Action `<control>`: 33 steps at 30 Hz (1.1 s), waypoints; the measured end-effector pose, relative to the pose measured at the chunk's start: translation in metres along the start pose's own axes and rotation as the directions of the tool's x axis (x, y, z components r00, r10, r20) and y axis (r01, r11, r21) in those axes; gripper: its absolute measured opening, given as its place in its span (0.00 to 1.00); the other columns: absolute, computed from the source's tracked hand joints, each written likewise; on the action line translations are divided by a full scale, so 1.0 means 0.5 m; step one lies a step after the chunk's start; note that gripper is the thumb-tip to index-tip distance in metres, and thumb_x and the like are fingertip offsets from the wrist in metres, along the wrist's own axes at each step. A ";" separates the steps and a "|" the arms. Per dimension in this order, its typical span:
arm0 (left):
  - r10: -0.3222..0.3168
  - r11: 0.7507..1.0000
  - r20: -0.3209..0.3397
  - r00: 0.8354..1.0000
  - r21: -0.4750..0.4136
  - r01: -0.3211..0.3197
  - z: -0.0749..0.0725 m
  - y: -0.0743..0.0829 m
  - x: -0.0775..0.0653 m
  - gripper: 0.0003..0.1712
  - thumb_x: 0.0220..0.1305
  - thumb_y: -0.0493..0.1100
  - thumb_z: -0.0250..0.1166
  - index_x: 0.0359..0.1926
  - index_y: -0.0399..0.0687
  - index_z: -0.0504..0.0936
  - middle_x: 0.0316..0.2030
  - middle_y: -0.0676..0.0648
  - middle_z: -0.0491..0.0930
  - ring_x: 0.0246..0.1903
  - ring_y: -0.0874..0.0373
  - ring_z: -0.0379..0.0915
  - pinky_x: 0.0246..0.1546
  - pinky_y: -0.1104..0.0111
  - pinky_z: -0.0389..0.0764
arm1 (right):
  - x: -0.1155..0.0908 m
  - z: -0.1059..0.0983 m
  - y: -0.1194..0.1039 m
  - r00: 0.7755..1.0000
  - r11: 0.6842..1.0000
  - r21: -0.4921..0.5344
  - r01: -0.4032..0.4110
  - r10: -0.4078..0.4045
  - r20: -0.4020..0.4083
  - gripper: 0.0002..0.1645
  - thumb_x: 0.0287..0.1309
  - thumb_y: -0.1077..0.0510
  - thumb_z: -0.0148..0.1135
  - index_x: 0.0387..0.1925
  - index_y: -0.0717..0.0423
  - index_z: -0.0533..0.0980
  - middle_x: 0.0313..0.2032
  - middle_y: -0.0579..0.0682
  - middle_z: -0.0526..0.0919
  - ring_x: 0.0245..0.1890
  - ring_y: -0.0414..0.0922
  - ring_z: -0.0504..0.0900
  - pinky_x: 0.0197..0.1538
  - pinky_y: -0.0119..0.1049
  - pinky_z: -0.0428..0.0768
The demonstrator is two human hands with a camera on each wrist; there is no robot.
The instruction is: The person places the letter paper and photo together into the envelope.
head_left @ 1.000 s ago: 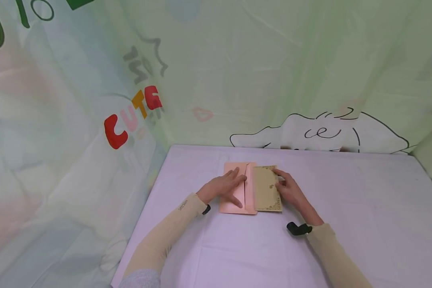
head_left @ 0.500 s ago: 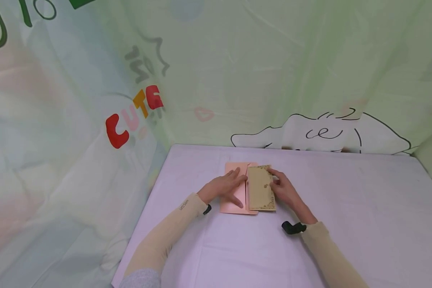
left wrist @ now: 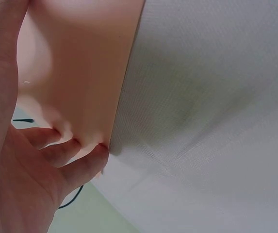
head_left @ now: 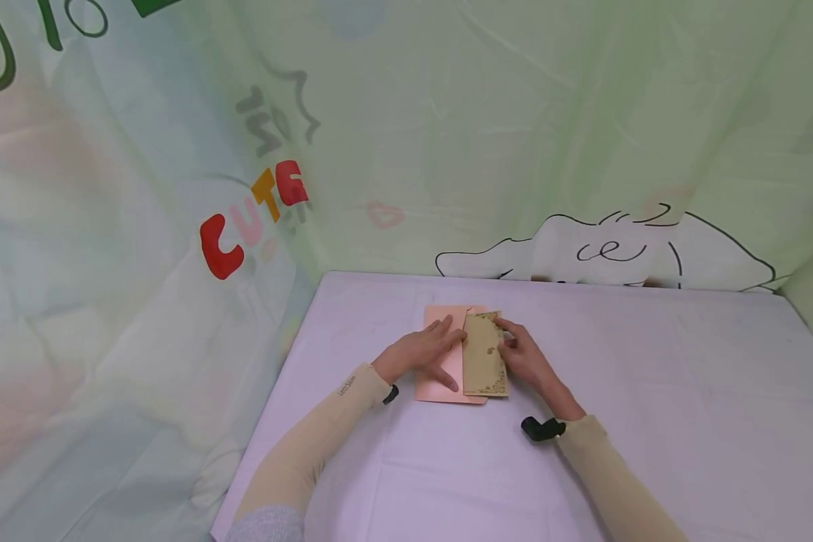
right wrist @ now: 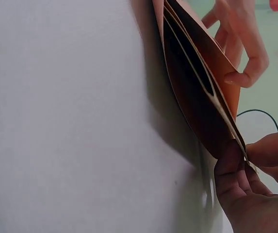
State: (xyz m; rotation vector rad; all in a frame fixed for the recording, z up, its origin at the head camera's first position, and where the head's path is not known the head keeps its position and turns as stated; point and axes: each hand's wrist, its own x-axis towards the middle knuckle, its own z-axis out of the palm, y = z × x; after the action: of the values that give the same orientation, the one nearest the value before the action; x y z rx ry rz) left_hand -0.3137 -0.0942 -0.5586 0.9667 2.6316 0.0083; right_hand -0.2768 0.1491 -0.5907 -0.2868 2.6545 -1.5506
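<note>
A pink envelope (head_left: 440, 312) lies on the table, its mouth toward the right. My left hand (head_left: 420, 352) rests on it with fingers spread; in the left wrist view its fingertips (left wrist: 100, 150) press on the envelope near one corner. A tan card (head_left: 479, 365) with ornate brown corner patterns sits partly in the envelope. My right hand (head_left: 525, 360) pinches the card's right edge between thumb and fingers. The right wrist view shows the envelope's mouth (right wrist: 189, 111) gaping around the folded card (right wrist: 219, 104). The card's left part is hidden inside.
A white cloth covers the table (head_left: 420, 474). Pale printed curtains (head_left: 406, 135) hang behind it and along the left side. A small black wrist camera (head_left: 542, 429) sits at the right sleeve.
My right hand has moved left, sliding the card further into the envelope, so a narrower strip of it shows. The left hand has stayed in place on the envelope.
</note>
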 end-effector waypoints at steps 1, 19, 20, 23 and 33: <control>0.001 1.000 -0.001 1.000 -0.001 -0.001 0.000 0.000 0.000 0.64 0.43 0.82 0.66 0.75 0.65 0.51 0.80 0.39 0.41 0.78 0.42 0.48 0.62 0.51 0.76 | 0.001 0.002 -0.001 1.000 1.000 0.000 -0.006 0.006 0.011 0.35 0.67 0.69 0.47 0.75 0.64 0.57 0.70 0.73 0.58 0.48 0.56 0.78 0.40 0.31 0.76; -0.017 1.000 0.008 1.000 -0.015 0.017 0.000 -0.001 0.000 0.63 0.44 0.82 0.66 0.76 0.66 0.50 0.81 0.39 0.40 0.78 0.43 0.47 0.64 0.50 0.74 | 0.014 0.044 -0.019 0.996 0.988 -0.129 0.086 -0.086 0.005 0.29 0.74 0.69 0.39 0.73 0.70 0.58 0.67 0.72 0.63 0.66 0.64 0.67 0.67 0.60 0.67; -0.019 1.000 0.009 1.000 -0.015 0.019 0.000 -0.001 0.000 0.63 0.44 0.82 0.66 0.76 0.66 0.50 0.81 0.39 0.40 0.79 0.43 0.46 0.64 0.50 0.74 | 0.016 0.047 -0.021 0.996 0.988 -0.130 0.088 -0.088 0.005 0.28 0.74 0.69 0.39 0.73 0.70 0.58 0.67 0.72 0.64 0.68 0.65 0.65 0.69 0.61 0.65; -0.019 1.000 0.009 1.000 -0.014 0.019 0.001 -0.001 0.001 0.64 0.44 0.82 0.66 0.76 0.66 0.49 0.81 0.39 0.40 0.79 0.43 0.46 0.64 0.50 0.73 | 0.021 0.056 -0.024 0.995 0.986 -0.133 0.097 -0.098 0.004 0.28 0.74 0.70 0.38 0.72 0.71 0.59 0.66 0.73 0.64 0.68 0.66 0.65 0.70 0.62 0.63; -0.009 0.999 0.001 1.000 -0.042 0.009 -0.001 0.002 -0.005 0.65 0.45 0.80 0.67 0.77 0.66 0.47 0.80 0.38 0.40 0.79 0.42 0.46 0.64 0.49 0.73 | 0.032 0.079 -0.034 0.993 0.987 -0.113 0.113 -0.111 0.028 0.27 0.74 0.70 0.41 0.71 0.71 0.60 0.66 0.73 0.66 0.67 0.66 0.66 0.68 0.62 0.65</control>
State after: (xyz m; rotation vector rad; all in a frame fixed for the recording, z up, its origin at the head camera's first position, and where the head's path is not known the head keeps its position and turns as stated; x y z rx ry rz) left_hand -0.3115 -0.0951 -0.5574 0.9403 2.6238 0.0606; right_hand -0.2845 0.1042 -0.5949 -0.4634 2.7597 -1.4163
